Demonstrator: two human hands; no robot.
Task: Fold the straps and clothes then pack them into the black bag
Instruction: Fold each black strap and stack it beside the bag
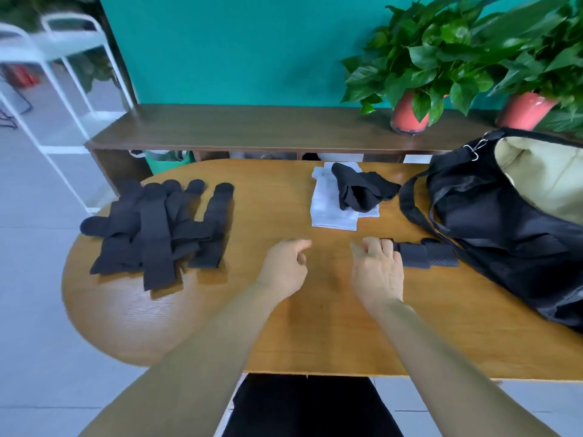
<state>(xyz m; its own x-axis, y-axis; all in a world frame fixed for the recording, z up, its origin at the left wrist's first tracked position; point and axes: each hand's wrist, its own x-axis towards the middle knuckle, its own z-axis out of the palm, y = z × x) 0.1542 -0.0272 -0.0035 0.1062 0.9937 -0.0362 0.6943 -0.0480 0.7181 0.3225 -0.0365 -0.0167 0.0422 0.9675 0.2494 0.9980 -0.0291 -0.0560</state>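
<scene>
Held the left hand [285,269] loosely curled and empty above the wooden table [315,329]. Curled the right hand [378,269] over the near end of a folded strap [426,255] lying just beside the open black bag [504,222], seemingly pinching it, though blur hid the fingertips. Had the pile of unfolded straps [151,228] at the table's left end and a black garment [359,190] on a white cloth [328,212] toward the back.

table [315,326]: smooth grained wood | straps [151,228]: matt black cloth | black bag [504,222]: cloth, faint sheen
</scene>
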